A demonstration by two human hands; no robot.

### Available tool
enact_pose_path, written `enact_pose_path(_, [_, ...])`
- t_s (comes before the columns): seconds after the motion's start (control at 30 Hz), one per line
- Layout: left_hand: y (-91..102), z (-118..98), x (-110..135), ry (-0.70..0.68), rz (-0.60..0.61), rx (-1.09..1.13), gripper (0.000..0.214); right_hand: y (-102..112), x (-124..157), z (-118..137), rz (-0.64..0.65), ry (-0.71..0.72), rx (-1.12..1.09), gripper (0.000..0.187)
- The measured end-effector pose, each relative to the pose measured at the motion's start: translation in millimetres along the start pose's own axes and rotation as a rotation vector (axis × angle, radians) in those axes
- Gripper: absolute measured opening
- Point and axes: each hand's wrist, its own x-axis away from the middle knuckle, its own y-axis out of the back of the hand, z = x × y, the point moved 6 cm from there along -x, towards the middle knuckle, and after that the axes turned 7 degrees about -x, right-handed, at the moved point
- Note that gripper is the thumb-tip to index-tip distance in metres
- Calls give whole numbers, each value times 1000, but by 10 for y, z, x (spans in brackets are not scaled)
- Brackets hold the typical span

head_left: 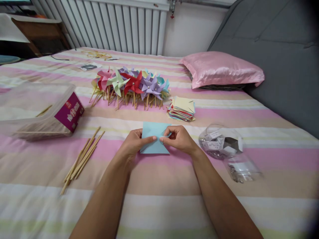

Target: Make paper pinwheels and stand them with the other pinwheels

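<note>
Striped bedsheet point(159, 186), pink/cream/white bands, covers the whole bed. Both hands meet in the middle on a light blue paper square point(154, 139) lying on the sheet. Left hand point(134, 142) w/ thumb + fingers pinching the paper's left part, right hand point(179, 138) pinching a folded flap at its right edge.

Loose wooden sticks point(83, 157) at 9 o'clock of the paper. Clear plastic box point(40, 111) w/ a purple label at 10. Row of pinwheels point(131, 84) at 12, stack of colored paper point(181, 109) at 1. Clear pin tub point(220, 142) at 3. Pink pillow point(220, 69) at 2, against the grey headboard point(279, 46). White radiator point(119, 23) on the back wall.
</note>
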Motion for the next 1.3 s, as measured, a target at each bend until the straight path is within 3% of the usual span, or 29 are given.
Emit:
enact_pose_path(0.4, [6,11,-8,-31,-34,2,31,-9,-2,21,-24,34,33,22])
enact_pose_path(0.63, [11,-28,-4,-67,-166,35,31,-2,-11,39,-92,56,-16,20])
enact_pose_path(0.7, [30,-35,0,-83,-227,46,31,-7,-16,77,-143,89,-113,30])
enact_pose_path(0.8, [54,-41,4,-116,-289,68,33,-13,-19,114,-246,122,-242,65])
enact_pose_path(0.87, [62,-46,3,-145,-311,102,33,-30,-23,98,-293,108,-280,73])
enact_pose_path(1.03, [40,-73,13,-205,-326,144,29,-149,-52,-1,-201,22,-300,28])
enact_pose_path(1.3, [-58,-66,16,-181,-259,169,34,-111,-34,-27,-269,4,-371,27])
